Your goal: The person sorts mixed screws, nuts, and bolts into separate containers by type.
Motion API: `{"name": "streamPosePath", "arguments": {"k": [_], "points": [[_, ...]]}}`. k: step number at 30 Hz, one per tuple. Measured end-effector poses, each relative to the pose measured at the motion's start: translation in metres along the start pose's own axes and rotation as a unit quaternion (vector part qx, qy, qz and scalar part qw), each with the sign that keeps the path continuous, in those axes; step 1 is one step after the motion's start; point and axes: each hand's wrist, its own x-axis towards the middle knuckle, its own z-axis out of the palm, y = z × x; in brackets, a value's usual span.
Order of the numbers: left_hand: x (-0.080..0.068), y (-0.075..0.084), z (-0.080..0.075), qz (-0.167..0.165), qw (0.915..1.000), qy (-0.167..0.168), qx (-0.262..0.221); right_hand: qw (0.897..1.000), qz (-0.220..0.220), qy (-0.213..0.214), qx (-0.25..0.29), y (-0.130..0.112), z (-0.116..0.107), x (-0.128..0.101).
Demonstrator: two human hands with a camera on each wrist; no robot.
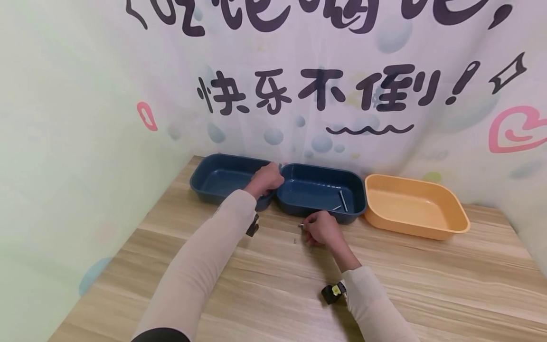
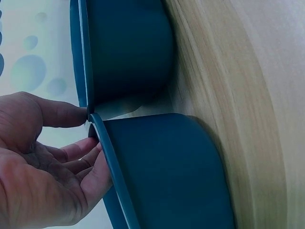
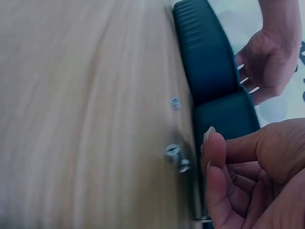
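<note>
Over the rim between two dark blue bins is my left hand [image 1: 268, 178]. Its thumb and fingers pinch the right-end rim of the left bin [image 2: 162, 162], with the thumb beside the middle bin [image 2: 128, 47]. In front of the middle bin, my right hand [image 1: 322, 229] is low over the table, thumb and forefinger together. A small metal fastener [image 1: 301, 225] glints at its fingertips in the head view. Short screws [image 3: 174, 153] and a small nut-like piece [image 3: 176, 103] lie nearby on the wood. Behind the fingers, a bolt [image 3: 203, 219] is partly hidden.
Inside the middle blue bin [image 1: 295, 204] lie a long bolt [image 1: 344, 201] and a shorter one [image 1: 336, 207]. An orange bin [image 1: 410, 228] stands at its right. Behind the bins hangs a printed cloth [image 1: 273, 142]; the wooden table [image 1: 265, 285] extends in front.
</note>
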Motion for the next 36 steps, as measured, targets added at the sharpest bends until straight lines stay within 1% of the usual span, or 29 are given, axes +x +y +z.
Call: {"name": "streamPosePath", "arguments": {"k": [5,10,14,18,20,24,29,36], "points": [[-0.003,0.000,-0.002,0.001,0.9998,-0.008,-0.020,1.000,-0.015,-0.016,0.002,-0.010,-0.005,-0.005],[-0.002,-0.001,-0.002,-0.003,0.9998,-0.007,-0.016,0.999,-0.040,-0.028,0.015,-0.029,-0.015,-0.015],[-0.001,0.000,-0.002,-0.013,0.9997,-0.008,-0.020,0.998,-0.043,-0.018,0.029,-0.046,-0.029,-0.020],[0.000,0.001,-0.001,-0.021,0.9997,-0.008,-0.010,0.998,-0.040,0.001,0.042,-0.059,-0.046,-0.018],[0.000,0.001,-0.001,-0.019,0.9997,-0.011,-0.011,0.998,-0.042,0.015,0.050,-0.063,-0.054,-0.016],[-0.002,0.002,-0.003,-0.011,0.9996,-0.015,-0.019,0.995,-0.050,0.044,0.068,-0.066,-0.068,-0.011],[-0.002,0.003,-0.005,-0.013,0.9993,-0.025,-0.023,0.992,-0.055,0.076,0.088,-0.063,-0.075,-0.005],[-0.002,0.002,-0.004,-0.011,0.9996,-0.022,-0.017,0.991,-0.046,0.090,0.091,-0.056,-0.075,-0.001]]}}
